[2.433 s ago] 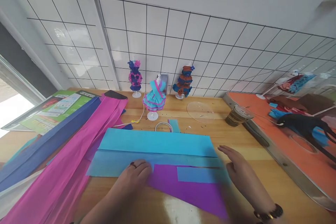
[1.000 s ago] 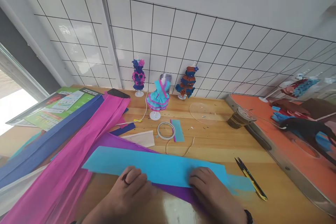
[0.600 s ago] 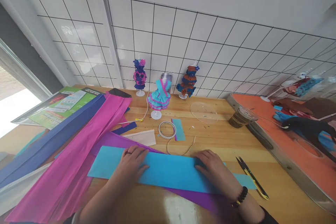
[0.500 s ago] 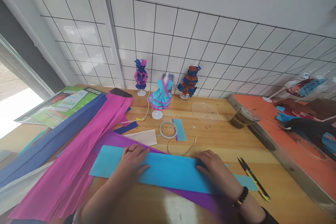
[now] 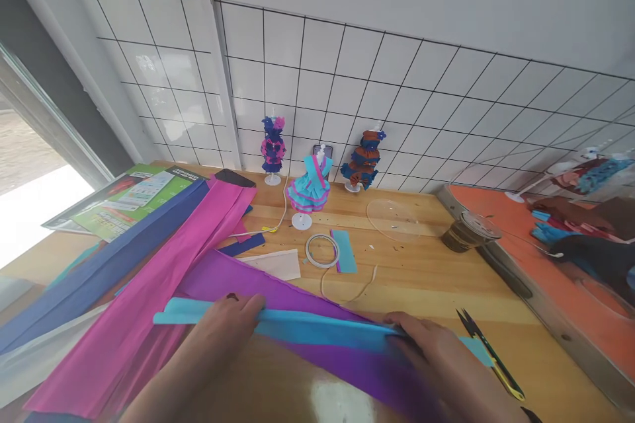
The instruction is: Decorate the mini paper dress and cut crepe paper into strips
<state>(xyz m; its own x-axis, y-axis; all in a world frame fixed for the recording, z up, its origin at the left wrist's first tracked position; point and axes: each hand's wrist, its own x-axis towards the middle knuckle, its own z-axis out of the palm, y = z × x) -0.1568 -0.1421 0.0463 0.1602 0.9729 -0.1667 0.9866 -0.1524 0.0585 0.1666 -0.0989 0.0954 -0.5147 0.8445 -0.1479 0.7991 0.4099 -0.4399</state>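
Observation:
A light-blue strip of crepe paper (image 5: 322,330) runs between my two hands, folded narrow and lifted. My left hand (image 5: 233,320), with a dark ring on one finger, is closed on its left part. Toward the other end, my right hand (image 5: 426,347) grips the strip with its fingers curled; they are somewhat blurred and dark. Under the strip lies a purple sheet of paper (image 5: 278,282). Thread snips (image 5: 491,353) with yellow handles lie to the right of my right hand, over a small light-blue paper scrap (image 5: 477,350).
Pink paper (image 5: 143,297) and blue paper (image 5: 114,258) lie at left. Behind are a tape roll (image 5: 322,251), a cord (image 5: 354,296), a clear disc (image 5: 391,219) and a paper dress on a stand (image 5: 310,188). A cup (image 5: 470,231) stands by the orange surface (image 5: 546,264).
The light-blue strip lay flat and wide under my hands; now it is lifted and narrowed, with both hands closed on it. My view has shifted slightly.

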